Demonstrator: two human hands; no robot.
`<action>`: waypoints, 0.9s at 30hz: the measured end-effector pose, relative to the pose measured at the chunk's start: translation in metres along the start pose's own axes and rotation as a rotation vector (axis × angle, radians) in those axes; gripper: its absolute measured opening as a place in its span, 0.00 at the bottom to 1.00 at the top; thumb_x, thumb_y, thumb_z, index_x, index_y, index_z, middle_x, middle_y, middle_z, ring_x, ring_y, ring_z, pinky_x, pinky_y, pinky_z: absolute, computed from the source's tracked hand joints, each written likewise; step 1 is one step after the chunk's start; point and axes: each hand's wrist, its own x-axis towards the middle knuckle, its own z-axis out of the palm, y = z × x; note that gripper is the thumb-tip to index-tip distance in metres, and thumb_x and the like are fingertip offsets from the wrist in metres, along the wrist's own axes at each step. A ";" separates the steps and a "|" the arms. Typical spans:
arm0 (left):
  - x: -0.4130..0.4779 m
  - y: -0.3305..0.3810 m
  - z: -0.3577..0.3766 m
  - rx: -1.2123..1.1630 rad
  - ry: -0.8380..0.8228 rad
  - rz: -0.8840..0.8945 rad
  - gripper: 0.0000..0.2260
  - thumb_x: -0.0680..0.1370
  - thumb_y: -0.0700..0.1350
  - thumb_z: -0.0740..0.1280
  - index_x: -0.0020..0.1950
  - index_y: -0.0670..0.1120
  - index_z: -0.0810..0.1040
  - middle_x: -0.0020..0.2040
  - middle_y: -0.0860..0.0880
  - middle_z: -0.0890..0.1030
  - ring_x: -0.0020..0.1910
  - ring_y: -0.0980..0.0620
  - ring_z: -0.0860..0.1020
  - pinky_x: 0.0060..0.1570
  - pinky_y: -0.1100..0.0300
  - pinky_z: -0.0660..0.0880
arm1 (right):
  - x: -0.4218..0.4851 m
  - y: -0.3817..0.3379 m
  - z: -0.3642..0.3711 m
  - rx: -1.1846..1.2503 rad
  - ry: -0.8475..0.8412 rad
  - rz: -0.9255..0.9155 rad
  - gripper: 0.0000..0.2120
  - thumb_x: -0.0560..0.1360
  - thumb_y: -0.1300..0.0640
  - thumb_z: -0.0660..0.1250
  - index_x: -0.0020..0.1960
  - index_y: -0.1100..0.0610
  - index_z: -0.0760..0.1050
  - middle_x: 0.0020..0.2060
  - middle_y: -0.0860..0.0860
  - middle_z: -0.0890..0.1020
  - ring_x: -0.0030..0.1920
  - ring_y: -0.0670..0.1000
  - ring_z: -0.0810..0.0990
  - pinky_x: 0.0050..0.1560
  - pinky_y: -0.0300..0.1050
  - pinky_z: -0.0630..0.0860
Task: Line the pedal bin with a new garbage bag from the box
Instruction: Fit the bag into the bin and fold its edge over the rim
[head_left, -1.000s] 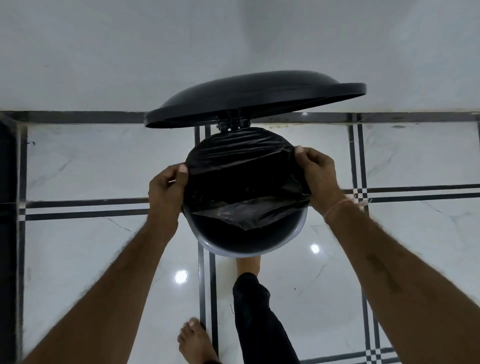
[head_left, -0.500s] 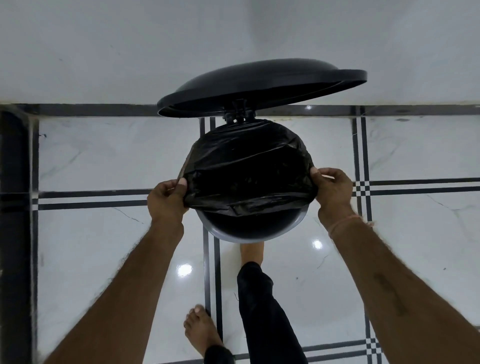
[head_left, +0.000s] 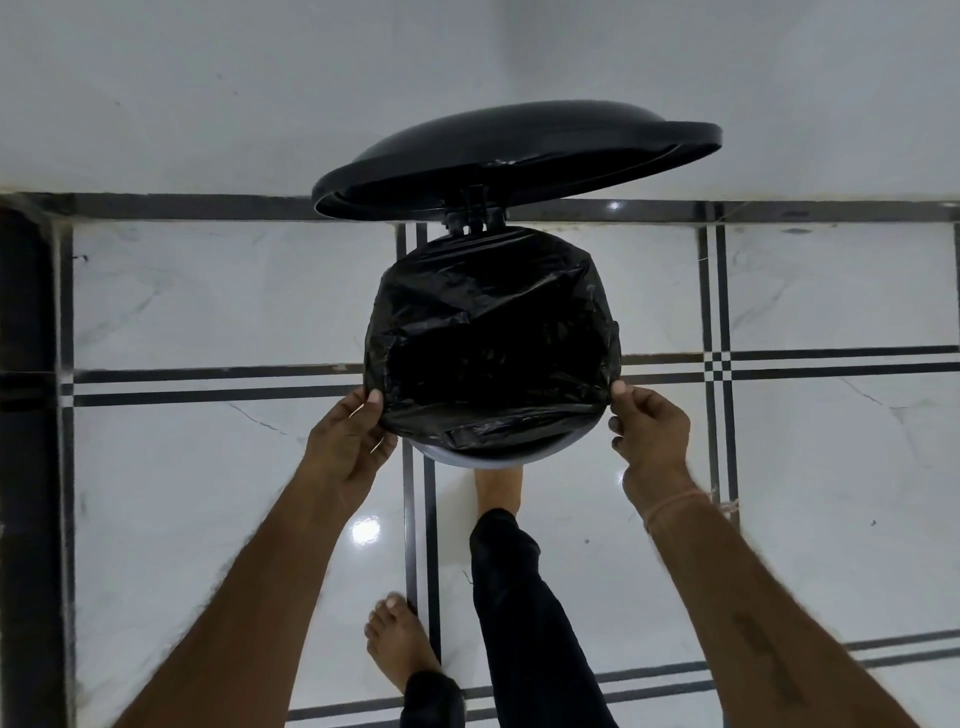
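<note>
A round pedal bin (head_left: 485, 457) stands on the floor below me, its black lid (head_left: 514, 156) raised against the wall. A black garbage bag (head_left: 493, 338) is stretched over nearly the whole opening, with only a grey strip of the near rim bare. My left hand (head_left: 350, 441) pinches the bag's edge at the near-left of the rim. At the near-right, my right hand (head_left: 649, 434) pinches the edge too. My right foot (head_left: 498, 486) reaches under the bin's front, where the pedal is hidden.
The floor is glossy white marble tile (head_left: 208, 493) with black inlay lines. A white wall (head_left: 208, 93) rises right behind the bin. A dark vertical edge (head_left: 26, 415) runs down the far left. My left foot (head_left: 397, 644) stands on the floor behind.
Both hands have slid along the rim toward me, drawing the bag's edge over more of the opening. The bare grey rim has shrunk to a thin strip at the front.
</note>
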 end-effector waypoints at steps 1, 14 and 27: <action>-0.003 -0.002 0.000 0.006 0.021 -0.004 0.03 0.81 0.41 0.69 0.53 0.47 0.81 0.45 0.51 0.86 0.42 0.55 0.82 0.46 0.61 0.79 | -0.004 0.002 0.001 -0.027 0.032 -0.042 0.08 0.80 0.57 0.72 0.43 0.56 0.77 0.35 0.50 0.79 0.31 0.48 0.73 0.28 0.39 0.69; -0.020 -0.014 -0.001 0.050 0.119 -0.006 0.04 0.81 0.42 0.70 0.55 0.47 0.81 0.44 0.51 0.82 0.42 0.54 0.78 0.47 0.58 0.75 | -0.029 0.016 -0.008 -0.911 -0.174 -0.781 0.07 0.81 0.48 0.69 0.51 0.50 0.82 0.40 0.45 0.82 0.41 0.50 0.80 0.39 0.44 0.74; -0.023 -0.014 0.014 -0.071 0.158 -0.119 0.03 0.83 0.41 0.66 0.51 0.44 0.79 0.44 0.48 0.80 0.39 0.56 0.77 0.30 0.65 0.79 | -0.064 0.051 -0.012 -0.729 -0.259 -0.634 0.18 0.82 0.40 0.63 0.49 0.51 0.85 0.25 0.44 0.78 0.29 0.50 0.79 0.36 0.48 0.79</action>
